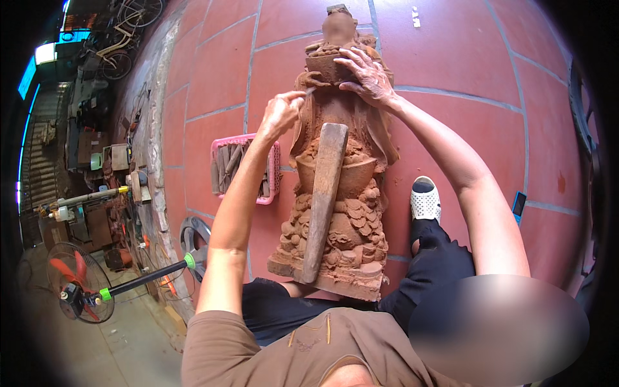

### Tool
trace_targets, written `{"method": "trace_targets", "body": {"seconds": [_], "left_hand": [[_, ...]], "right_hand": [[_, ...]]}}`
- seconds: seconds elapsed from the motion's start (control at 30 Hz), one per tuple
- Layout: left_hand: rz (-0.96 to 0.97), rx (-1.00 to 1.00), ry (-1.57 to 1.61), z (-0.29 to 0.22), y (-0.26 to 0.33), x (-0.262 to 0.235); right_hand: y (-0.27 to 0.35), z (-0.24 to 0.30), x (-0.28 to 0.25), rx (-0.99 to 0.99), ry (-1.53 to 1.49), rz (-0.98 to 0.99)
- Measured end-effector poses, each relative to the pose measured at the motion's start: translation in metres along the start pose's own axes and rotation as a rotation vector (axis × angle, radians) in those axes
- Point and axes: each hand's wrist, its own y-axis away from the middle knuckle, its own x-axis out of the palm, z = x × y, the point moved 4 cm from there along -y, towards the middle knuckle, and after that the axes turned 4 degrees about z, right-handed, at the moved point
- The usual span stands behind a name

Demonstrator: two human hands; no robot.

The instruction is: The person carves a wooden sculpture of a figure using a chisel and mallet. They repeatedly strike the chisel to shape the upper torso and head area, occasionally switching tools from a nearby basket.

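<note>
Honestly, keep the right hand [366,76] spread flat on the wooden statue [335,193] while the left hand [281,115] pinches the small chisel [308,92]; light, shallow cuts.

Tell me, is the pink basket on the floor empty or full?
Full: the pink basket is packed with wooden-handled tools lying side by side, partly hidden behind the left forearm.

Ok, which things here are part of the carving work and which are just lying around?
In use:
left hand holding a small carving tool
right hand steadying the wooden statue
wooden mallet resting on the statue

Lying about:
pink basket of tools
standing fan
bicycles
</note>
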Motion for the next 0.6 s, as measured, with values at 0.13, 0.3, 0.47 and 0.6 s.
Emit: {"method": "trace_targets", "body": {"seconds": [0.13,0.3,0.47,0.6], "left_hand": [[-0.167,0.079,0.017,0.003,-0.016,-0.005],[-0.38,0.43,-0.401,0.018,-0.019,0.011],[-0.283,0.222,-0.347,0.001,-0.006,-0.003],[-0.346,0.128,-0.39,-0.005,-0.009,0.016]], "right_hand": [[-0.004,0.007,0.002,0.009,-0.012,0.014],[-0.005,0.007,0.004,0.003,-0.017,0.004],[-0.003,0.005,0.001,0.014,-0.017,0.018],[-0.005,0.004,0.003,0.007,-0.022,0.002]]}}
